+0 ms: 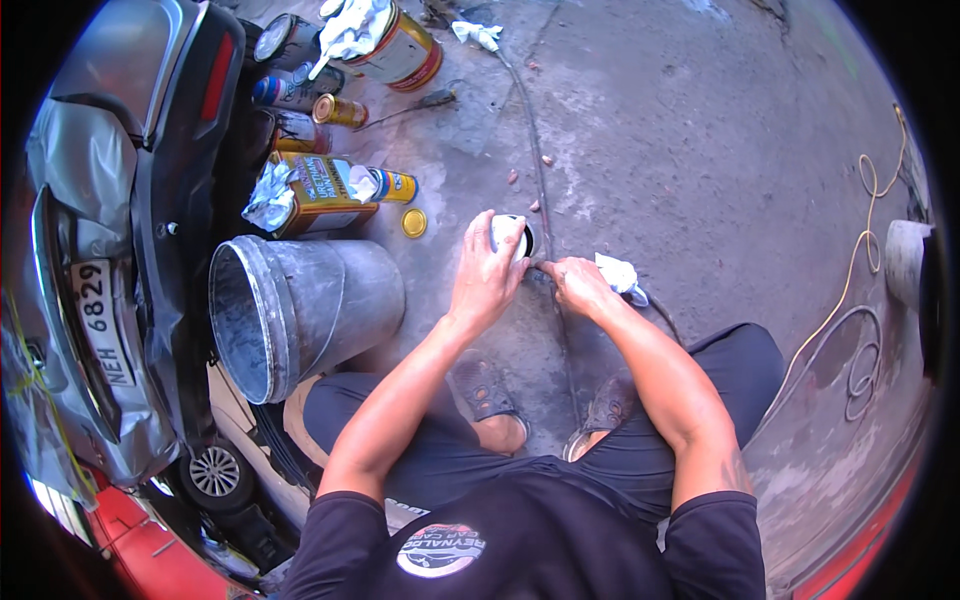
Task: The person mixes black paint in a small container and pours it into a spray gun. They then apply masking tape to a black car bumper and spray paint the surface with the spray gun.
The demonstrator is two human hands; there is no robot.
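Note:
My left hand (484,262) is wrapped round a small white can (507,236) with a dark round mouth, held above the floor between my knees. Its contents cannot be made out. Just right of the can, my right hand (580,286) is closed with the fingers curled and the index finger reaching toward the can's lower edge. Whatever those fingers hold, if anything, is hidden. A crumpled white wad (620,277) lies beside my right hand, at the end of a dark hose. Beyond my left hand a round yellow lid (414,223) lies on the concrete.
A big grey bucket (355,295) lies on its side at left, near a dark car bumper (185,190). Past it stand a rectangular tin (325,195), a yellow-blue can (394,186) and several paint cans (405,55). A hose (540,170) crosses the floor; a yellow cord (850,280) runs at right.

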